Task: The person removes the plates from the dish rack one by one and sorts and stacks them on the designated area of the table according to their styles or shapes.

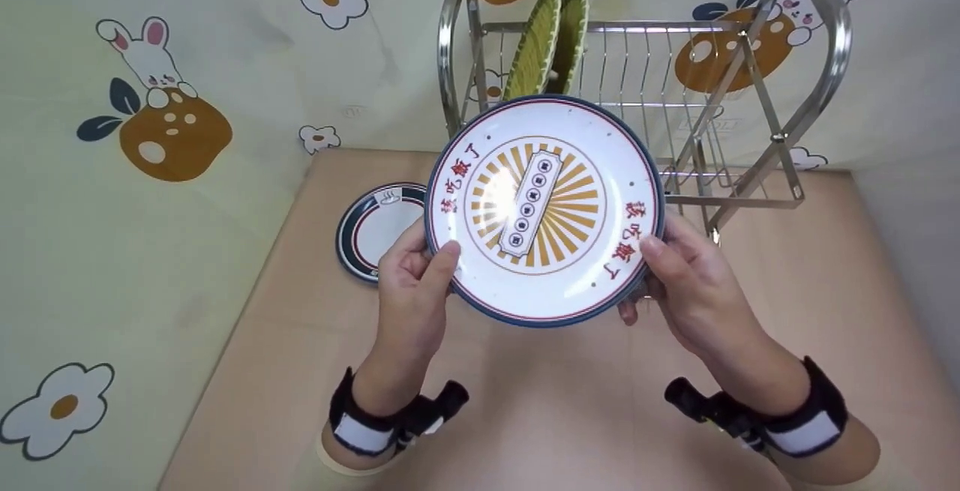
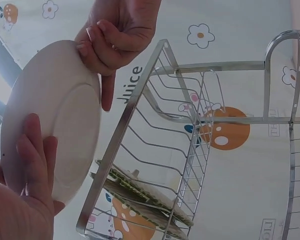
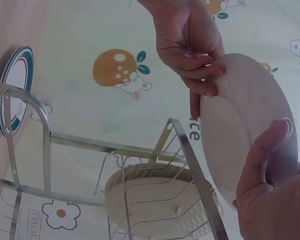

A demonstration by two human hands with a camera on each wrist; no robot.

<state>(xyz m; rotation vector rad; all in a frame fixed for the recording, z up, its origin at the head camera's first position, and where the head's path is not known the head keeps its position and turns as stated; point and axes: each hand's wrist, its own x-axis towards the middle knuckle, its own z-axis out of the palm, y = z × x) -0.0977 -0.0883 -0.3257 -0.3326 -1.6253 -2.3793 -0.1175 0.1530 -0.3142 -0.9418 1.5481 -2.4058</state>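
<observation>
From where I stand, everything is measured from the metal rack [image 1: 660, 27]. The round white plate [image 1: 536, 206] is held up just in front of it, off toward its left half, so its upper edge covers part of the frame as the person sees it. Being round, it has no long axis; its printed face tips back at the person, its bare underside toward the rack.

Both grips are closed on the rim, thumbs over the printed face, fingers bent behind: the left hand [image 1: 407, 273] at the lower left edge, the right hand [image 1: 697, 273] at the lower right. The right is the nearer to the rack.

In the way, at the rack's left end, two green plates [image 1: 534, 49] stand on edge, slightly tilted, beyond the white plate's top. The rack's right frame rises past the right hand. Left of the rack, a dark-rimmed plate [image 1: 386, 236] lies on the worktop [image 1: 525, 416], partly hidden; whether it is stacked, I can't tell from here.
</observation>
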